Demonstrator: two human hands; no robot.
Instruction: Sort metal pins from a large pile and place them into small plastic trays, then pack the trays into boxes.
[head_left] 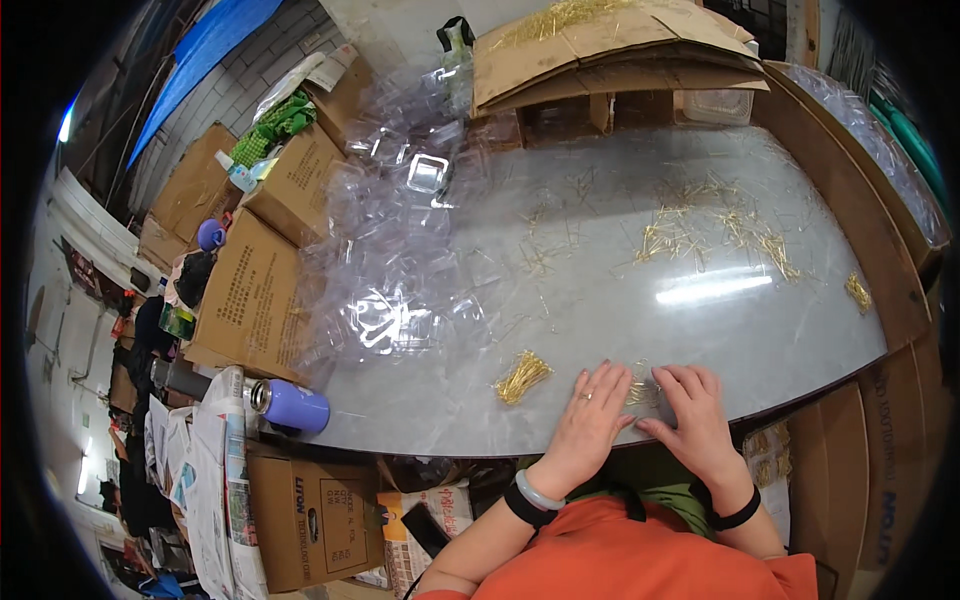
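Observation:
My left hand (pixel 594 412) lies flat near the table's front edge, its fingers stretched out and close together, with a ring on one finger. My right hand (pixel 692 418) rests just to the right of it, thumb apart from the slightly bent fingers. Between the two hands lies a small group of thin gold wire pieces (pixel 638 391), some with bent ends like hooks; the fingertips are beside them. Left of my left hand, a neat bundle of the same gold wire pieces (pixel 523 378) sits on the grey table (pixel 420 420). Neither hand visibly grips anything.
Loose gold wires (pixel 670 237) lie scattered farther back, with a small bunch (pixel 858 293) at the right edge. Clear plastic trays (pixel 400 250) are heaped on the left. A purple bottle (pixel 298 407) lies at the left corner. Cardboard boxes (pixel 245 300) and a cardboard wall (pixel 850 190) border the table.

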